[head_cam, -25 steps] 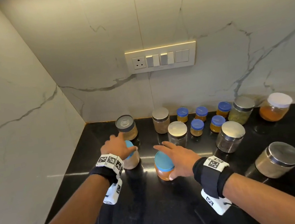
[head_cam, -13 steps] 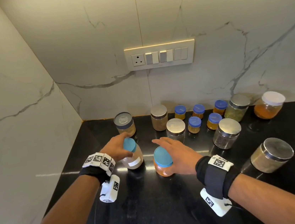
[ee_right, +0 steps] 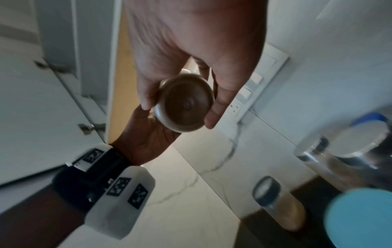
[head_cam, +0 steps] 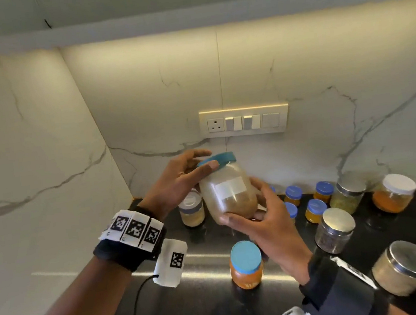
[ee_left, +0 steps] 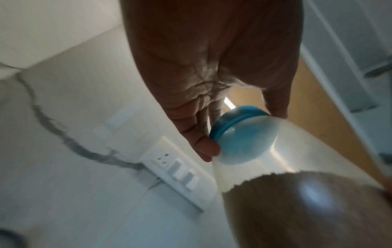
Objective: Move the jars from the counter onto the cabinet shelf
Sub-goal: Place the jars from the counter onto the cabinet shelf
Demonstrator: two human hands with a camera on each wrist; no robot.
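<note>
A clear jar with a teal lid (head_cam: pixel 228 191), half full of brown powder and bearing a white label, is held in the air above the black counter (head_cam: pixel 198 302). My left hand (head_cam: pixel 182 172) grips its lid end (ee_left: pixel 235 124). My right hand (head_cam: pixel 261 218) cups and grips its base (ee_right: pixel 184 104). On the counter just below stands an orange jar with a teal lid (head_cam: pixel 246 264). Several other jars stay behind: small blue-lidded ones (head_cam: pixel 315 209), steel-lidded ones (head_cam: pixel 335 229), and a grey-lidded one (head_cam: pixel 192 210).
Marble walls close the corner at left and back, with a switch plate (head_cam: pixel 244 121) on the back wall. The underside of the upper cabinet (head_cam: pixel 184 20) runs across the top. A white-lidded orange jar (head_cam: pixel 393 193) and a large steel-lidded jar (head_cam: pixel 403 266) stand at right.
My left hand has lifted the teal-lidded powder jar off the counter. My right hand left the orange jar and took the lifted jar's base. The view has tilted upward.
</note>
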